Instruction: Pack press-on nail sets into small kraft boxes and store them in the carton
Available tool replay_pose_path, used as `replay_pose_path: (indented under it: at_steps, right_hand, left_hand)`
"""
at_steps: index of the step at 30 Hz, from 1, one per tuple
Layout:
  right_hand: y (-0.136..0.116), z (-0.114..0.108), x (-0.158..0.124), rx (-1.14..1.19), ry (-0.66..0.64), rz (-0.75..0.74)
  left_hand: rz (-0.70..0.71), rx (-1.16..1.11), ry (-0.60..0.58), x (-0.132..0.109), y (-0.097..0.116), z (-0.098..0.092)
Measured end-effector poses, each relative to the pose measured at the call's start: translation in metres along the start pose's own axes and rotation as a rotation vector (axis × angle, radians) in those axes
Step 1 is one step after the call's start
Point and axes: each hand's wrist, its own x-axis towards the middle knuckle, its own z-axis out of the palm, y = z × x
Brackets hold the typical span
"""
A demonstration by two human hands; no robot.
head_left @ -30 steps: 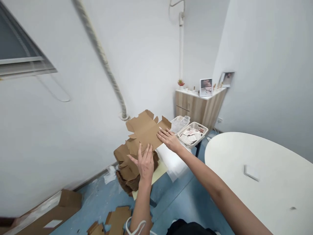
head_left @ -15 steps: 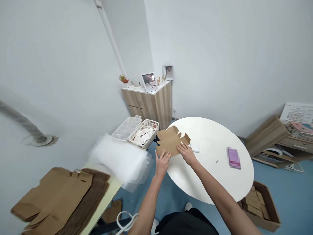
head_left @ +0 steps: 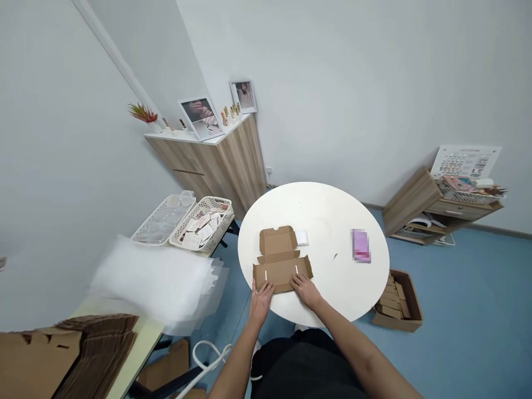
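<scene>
As my left grip (head_left: 261,303) and right grip (head_left: 306,292) rest open and flat on its near edge, one towards each end, the cardboard box blank (head_left: 280,271) lies on the round white worktop (head_left: 332,221), long axis crosswise to me.

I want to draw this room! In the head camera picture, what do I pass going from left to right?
Stack of flat brown cardboard → white woven basket of packets → unfolded cardboard box blank → blurred pink item → open cardboard box of flat pieces
</scene>
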Motion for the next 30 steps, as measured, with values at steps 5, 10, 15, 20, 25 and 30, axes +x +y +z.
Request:
replay_pose_path:
  at_steps: [5, 10, 15, 20, 25, 30]
  right_hand:
    - [0.000, -0.029, 0.020, 0.144, -0.264, 0.086]
    - [0.000, -0.035, 0.039, 0.228, -0.342, 0.214]
    - [0.000, -0.034, 0.044, 0.289, -0.337, 0.276]
    - [0.017, -0.040, 0.063, 0.551, 0.056, 0.618]
    - [0.035, -0.040, 0.100, 0.756, 0.305, 1.039]
    - [0.039, -0.033, 0.125, 0.988, 0.196, 1.184]
  left_hand:
    - [0.109, 0.074, 0.099, 0.001, -0.009, 0.001]
    - [0.200, 0.090, 0.140, 0.023, -0.002, 0.017]
    - [0.231, 0.113, 0.044, 0.040, -0.001, 0.034]
    - [0.282, 0.158, -0.075, 0.043, -0.016, 0.035]
    - [0.307, 0.149, -0.214, 0.048, -0.021, 0.026]
    - [0.341, 0.100, -0.357, 0.055, -0.021, 0.009]
